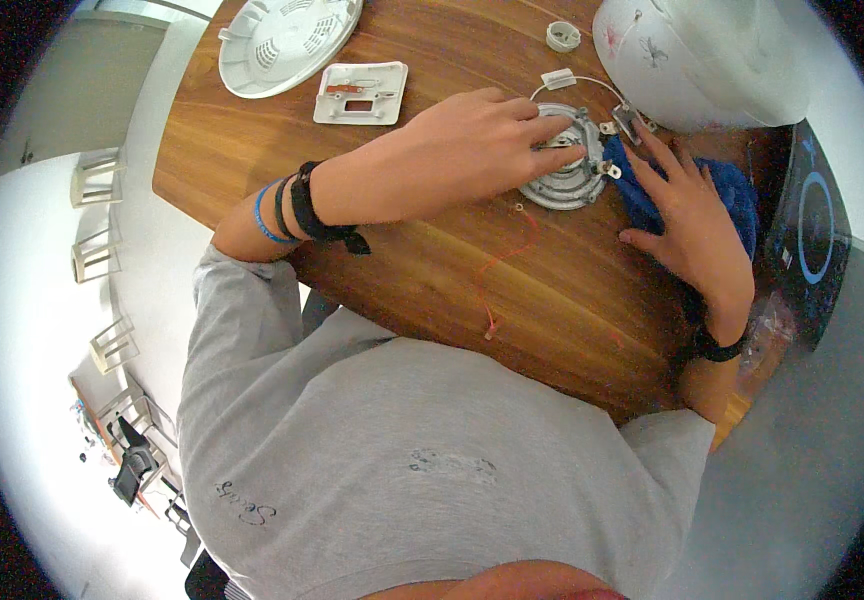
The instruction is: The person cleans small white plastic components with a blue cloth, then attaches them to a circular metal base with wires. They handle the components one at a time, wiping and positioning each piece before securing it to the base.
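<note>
A round metal heating plate (556, 196) with rings and terminal tabs lies on the wooden table. From the left, my left hand (487, 145) reaches over it, fingers stretched out and resting on its middle; part of the plate is hidden beneath them. My right hand (690, 215) is spread at the plate's right side, over a blue cloth (735, 182). Its fingertips are by a small metal piece (627, 124) at the end of a white wire (592, 79); whether they touch it I cannot tell. A thin red wire (500, 262) lies in front of the plate.
A white cooker body (707, 65) stands at the far right. Behind my left arm lie a white panel (330, 110) and a round vented white cover (302, 40). A small white cap (563, 37) sits at the back. A black hotplate (814, 225) is to the right.
</note>
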